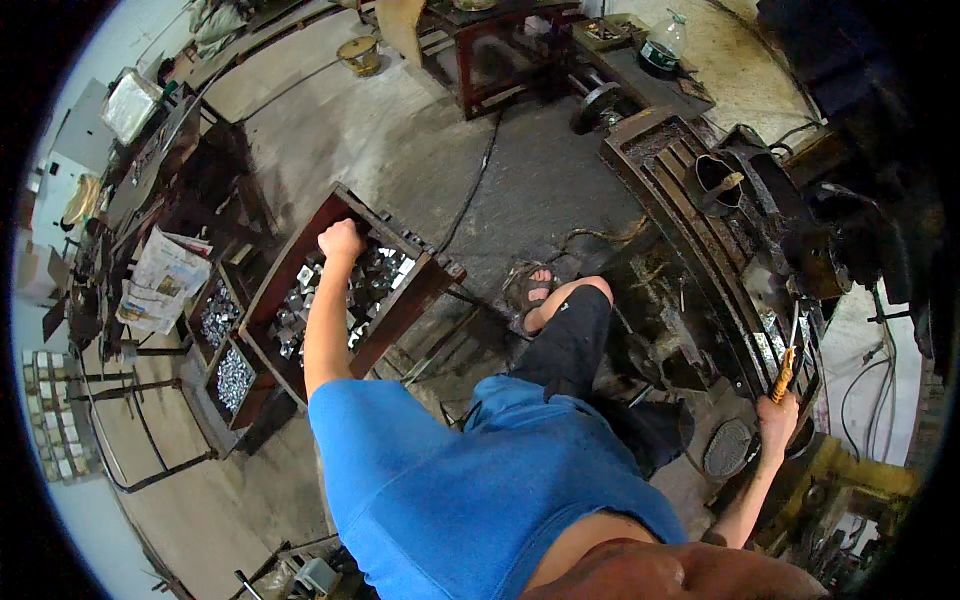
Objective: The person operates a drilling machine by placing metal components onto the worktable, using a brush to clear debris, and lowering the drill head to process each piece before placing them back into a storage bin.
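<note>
The left hand [341,240] was clenched over shiny metal pieces [372,278] in a wooden tray [405,305] at ten o'clock. At four o'clock, the right hand [777,417] gripped a yellow-handled tool [786,363].

Single head-worn fisheye view, looking steeply down, workshop floor below
</note>
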A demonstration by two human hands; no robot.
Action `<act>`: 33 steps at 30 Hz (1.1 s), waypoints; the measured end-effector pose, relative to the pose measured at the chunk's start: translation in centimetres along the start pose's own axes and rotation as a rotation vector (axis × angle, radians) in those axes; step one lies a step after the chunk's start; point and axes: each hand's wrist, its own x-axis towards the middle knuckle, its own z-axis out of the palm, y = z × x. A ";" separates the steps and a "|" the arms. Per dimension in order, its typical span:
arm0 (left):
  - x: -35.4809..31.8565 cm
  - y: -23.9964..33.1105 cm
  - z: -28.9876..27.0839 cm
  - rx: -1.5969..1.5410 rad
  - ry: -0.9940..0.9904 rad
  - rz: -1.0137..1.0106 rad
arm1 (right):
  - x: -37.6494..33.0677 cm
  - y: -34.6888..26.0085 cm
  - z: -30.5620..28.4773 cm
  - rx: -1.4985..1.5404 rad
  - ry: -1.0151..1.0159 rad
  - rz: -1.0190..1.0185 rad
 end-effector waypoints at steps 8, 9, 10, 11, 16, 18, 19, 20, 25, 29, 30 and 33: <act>1.4 1.3 -0.2 0.141 -0.112 0.127 | -1.8 -0.3 0.4 0.038 0.026 -0.032; 1.3 1.3 -0.4 0.137 -0.117 0.114 | -1.8 -0.4 0.3 0.032 -0.015 -0.012; 1.0 1.5 -0.9 0.133 -0.122 0.102 | -2.0 -0.8 0.1 0.042 -0.024 -0.011; 1.0 1.4 -0.7 0.129 -0.106 0.117 | -2.2 -1.4 -0.2 0.053 -0.034 -0.011; 1.3 0.3 1.0 0.064 -0.012 0.168 | -2.4 -1.2 0.4 0.091 -0.025 -0.068; 0.9 -0.7 1.5 0.053 0.058 0.163 | -2.4 -2.2 0.3 0.115 -0.044 -0.081; 0.7 -1.0 1.5 0.049 0.093 0.166 | -2.4 -2.3 0.2 0.073 -0.087 -0.095; 0.0 -1.0 0.5 -0.114 0.175 0.103 | -2.6 -2.7 0.2 0.075 -0.087 -0.117; -3.4 -3.2 -4.2 -1.767 0.069 -0.092 | -4.0 -6.8 0.7 0.081 -0.195 -0.312; -6.0 1.6 -8.5 -2.185 -0.026 0.036 | -5.0 -15.9 1.4 0.105 -0.396 -0.718; -6.6 3.9 -9.8 -2.223 -0.071 0.102 | -5.2 -18.0 2.2 0.044 -0.460 -0.814; -5.8 9.3 -9.1 -2.458 -0.461 0.411 | -6.0 -24.1 3.0 0.092 -0.445 -0.931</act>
